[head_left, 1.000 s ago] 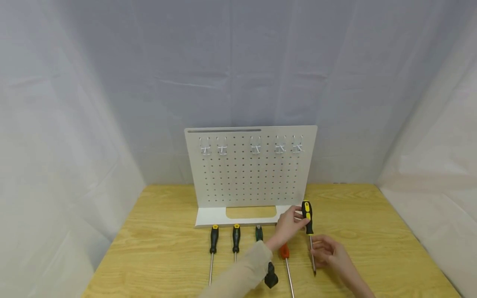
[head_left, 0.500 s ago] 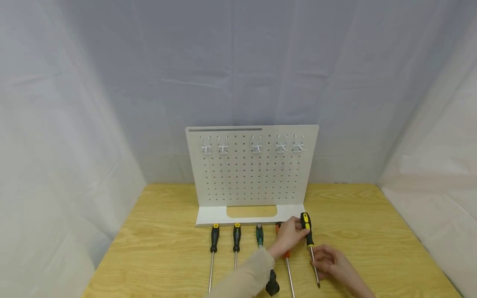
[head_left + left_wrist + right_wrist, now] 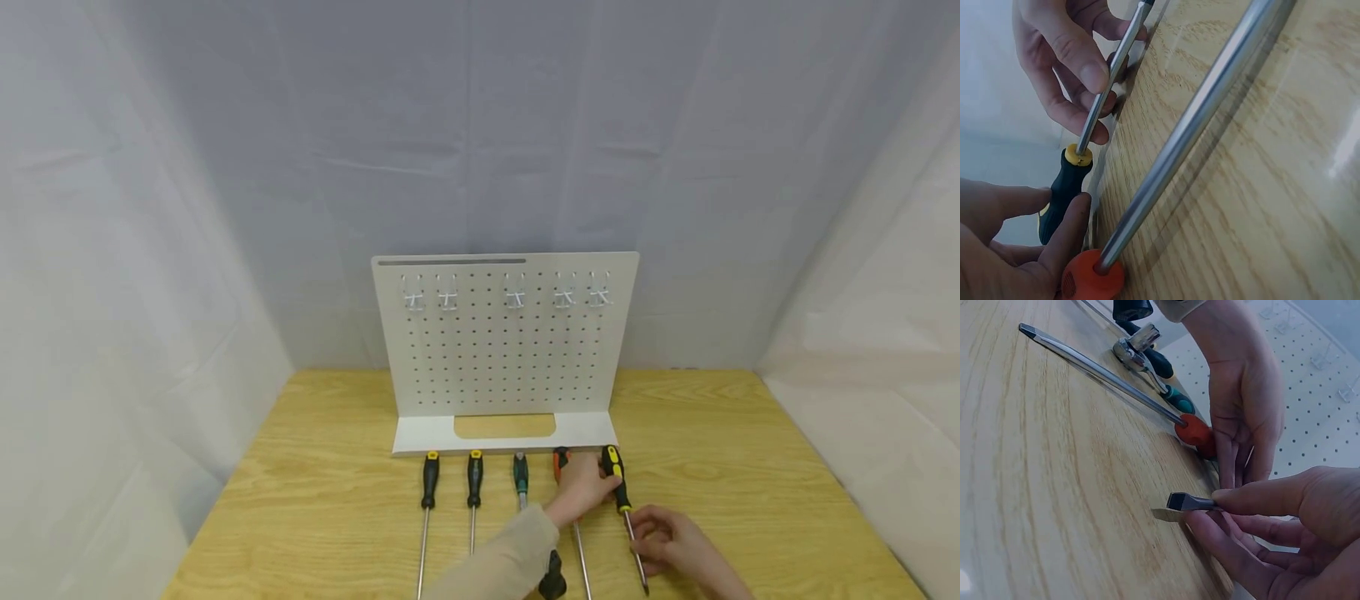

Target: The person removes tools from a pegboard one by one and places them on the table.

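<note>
A black-and-yellow screwdriver (image 3: pixel 617 479) lies slanted at the right end of a row of tools, low over the wooden table. My left hand (image 3: pixel 583 486) pinches its handle (image 3: pixel 1065 194) between thumb and fingers. Lower down, my right hand (image 3: pixel 671 546) pinches the metal shaft (image 3: pixel 1107 90), close to the flat tip (image 3: pixel 1186 501) in the right wrist view. Just left of it lies a red-handled screwdriver (image 3: pixel 581 554), its handle partly hidden behind my left hand. Its bare shaft (image 3: pixel 1179 140) crosses the left wrist view.
A white pegboard (image 3: pixel 506 350) with several hooks (image 3: pixel 515 298) stands behind the tools. Left of my hands lie two black-handled screwdrivers, one farther left (image 3: pixel 431 479) and one nearer (image 3: pixel 476 477), and a green-handled ratchet (image 3: pixel 1138 359). Pale sheeting (image 3: pixel 187 250) surrounds the table (image 3: pixel 337 467).
Both hands have brought the black-and-yellow screwdriver down and toward me, its handle from beside the pegboard base to level with the other handles. The other tools have stayed put.
</note>
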